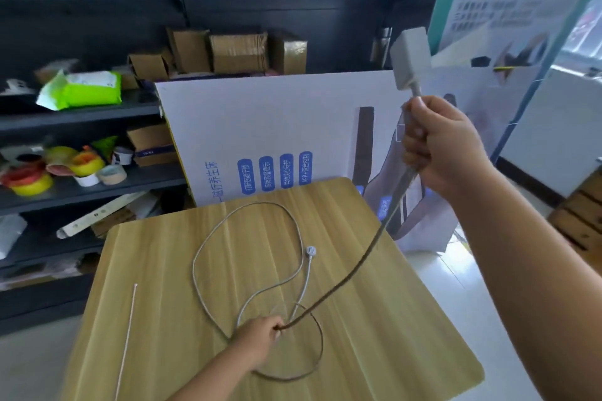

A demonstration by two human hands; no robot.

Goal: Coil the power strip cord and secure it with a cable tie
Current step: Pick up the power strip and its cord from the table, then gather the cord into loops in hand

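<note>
My right hand [439, 143] is raised high at the right and grips the white cord just below the white power strip block [411, 57], which stands up above my fist. From there the cord [351, 273] runs taut down to my left hand [259, 338], which pinches it low over the wooden table [407, 335]. The rest of the cord lies in loose loops on the table, ending in the white plug [310, 250] near the middle. A long white cable tie [126, 340] lies straight along the table's left side, apart from both hands.
Dark shelves [81, 107] with cardboard boxes, tape rolls and a green packet stand behind and to the left. A large white printed carton [277, 133] leans against the table's far edge. A banner stand and tiled floor are at the right.
</note>
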